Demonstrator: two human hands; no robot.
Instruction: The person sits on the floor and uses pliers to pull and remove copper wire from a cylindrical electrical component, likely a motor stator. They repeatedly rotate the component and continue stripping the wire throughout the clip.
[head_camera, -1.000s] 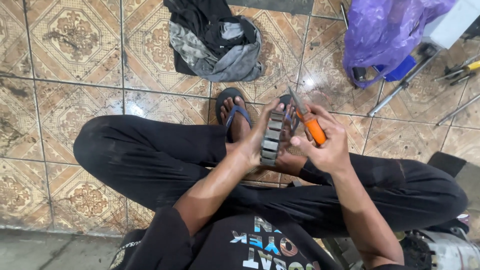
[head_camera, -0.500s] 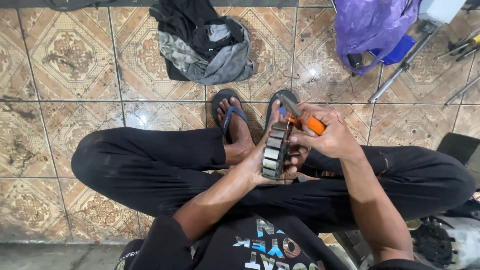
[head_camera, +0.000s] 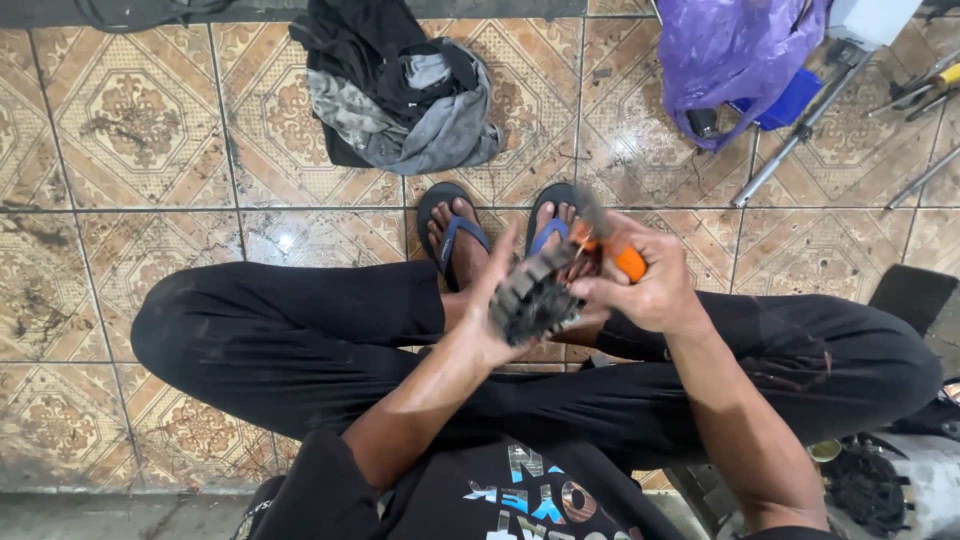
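Patterned floor tiles (head_camera: 150, 130) surround a person seated cross-legged. Left hand (head_camera: 495, 315) clasps a dark, ridged metal part (head_camera: 530, 290) above the lap, its long axis tilted up-right toward the sandalled feet. Right hand (head_camera: 650, 290) (touching the part's right side) clenches an orange-handled tool (head_camera: 625, 260), tip meeting its upper end.

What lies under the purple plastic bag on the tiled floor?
A blue object and a dark cylindrical item poke out beneath the purple plastic bag; anything else under it is covered.
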